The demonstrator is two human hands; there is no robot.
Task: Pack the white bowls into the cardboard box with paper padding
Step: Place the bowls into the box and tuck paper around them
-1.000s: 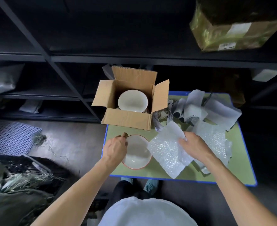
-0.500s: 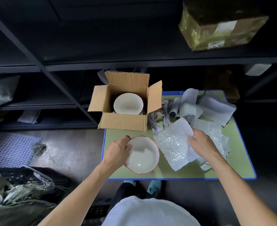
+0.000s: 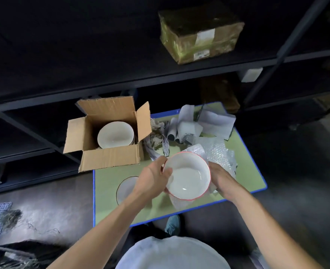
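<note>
Since the earlier frame the red-rimmed bowl got lifted off the table, left hand and right hand both closed around it over bubble wrap, near-right of the cardboard box, so a loose grip could've dropped it.

Bowls: three, being one far left in the box, one held near centre, one near left on the table. Open box: one. Parcel, far right shelf: one. Hands: two.

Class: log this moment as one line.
hands: left + right hold red-rimmed bowl | wrap: beneath | box: one bowl inside | table: another bowl
</note>
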